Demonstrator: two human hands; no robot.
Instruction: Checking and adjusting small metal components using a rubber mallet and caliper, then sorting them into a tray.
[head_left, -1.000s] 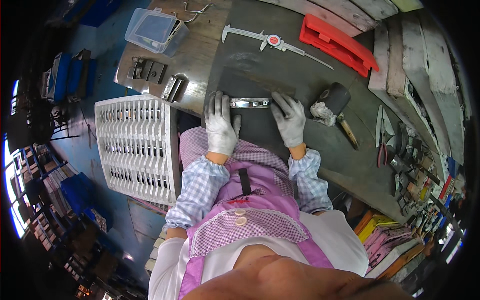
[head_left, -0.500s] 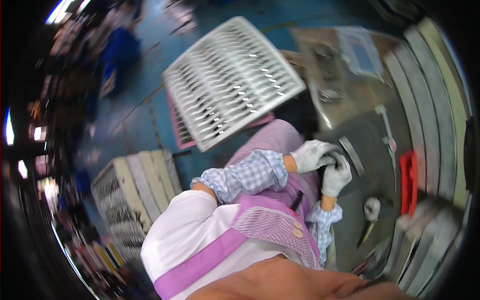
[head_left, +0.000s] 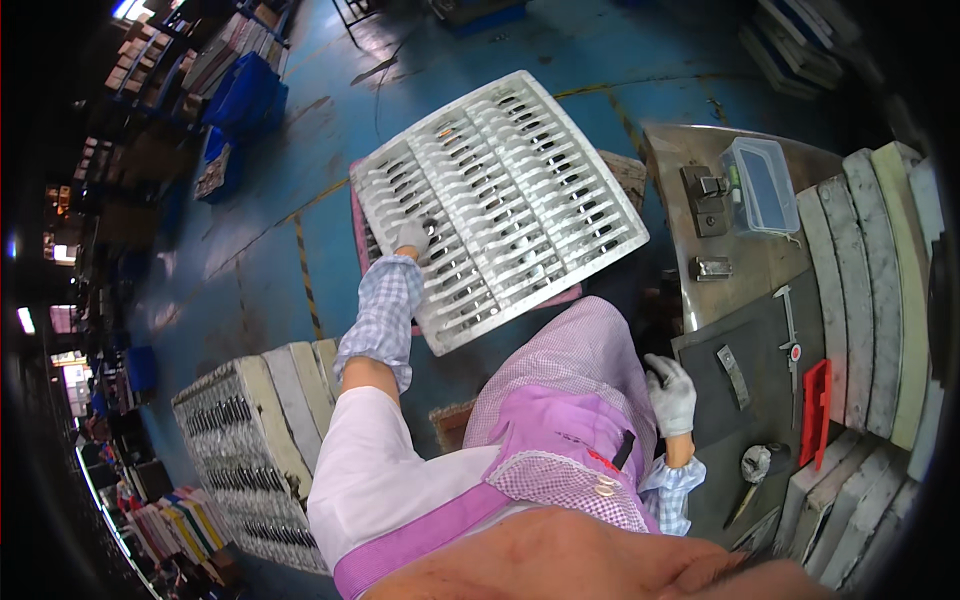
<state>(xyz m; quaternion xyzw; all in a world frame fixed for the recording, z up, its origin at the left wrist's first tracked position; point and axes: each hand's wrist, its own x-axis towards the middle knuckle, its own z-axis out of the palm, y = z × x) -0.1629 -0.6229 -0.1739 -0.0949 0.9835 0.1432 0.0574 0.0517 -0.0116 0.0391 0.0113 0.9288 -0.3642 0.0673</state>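
My left hand [head_left: 410,237], in a whitish glove, reaches to the left part of a white slotted tray [head_left: 520,215]. Its fingers close on a small dark, shiny metal part [head_left: 431,228] at one of the slots; the exact shape is partly hidden. Rows of similar dark metal pieces lie in the tray's slots. My right hand [head_left: 673,395], also gloved, is beside my lap at the workbench edge, fingers loosely bent and apart, with nothing visible in it. Closest to it on a dark mat [head_left: 705,350] lies a curved metal strip [head_left: 733,375].
On the bench sit a caliper [head_left: 793,345], a red plastic holder [head_left: 815,410], a brush-like tool [head_left: 757,465], a clear plastic box [head_left: 762,185] and metal blocks [head_left: 706,203]. Stacked grey trays [head_left: 850,290] line the right side. More filled trays [head_left: 245,430] stand at lower left.
My hands were together over the bench edge, around a dark curved piece. Now they are apart: the left has moved out to the tray, the right has dropped slightly lower.
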